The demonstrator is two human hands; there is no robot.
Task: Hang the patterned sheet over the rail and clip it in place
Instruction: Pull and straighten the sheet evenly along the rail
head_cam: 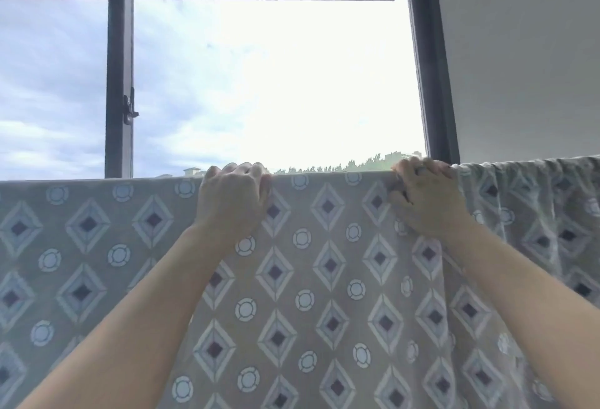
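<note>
The patterned sheet, grey with diamonds and small circles, drapes over a horizontal rail that it fully covers. Its top fold runs level across the view. Left of my hands the cloth lies flat; right of them it is bunched into gathers. My left hand grips the top fold near the middle, fingers curled over the far side. My right hand grips the fold further right, at the start of the gathers. No clip is visible.
A dark-framed window with a latch stands just behind the rail, showing cloudy sky and treetops. A plain white wall fills the upper right.
</note>
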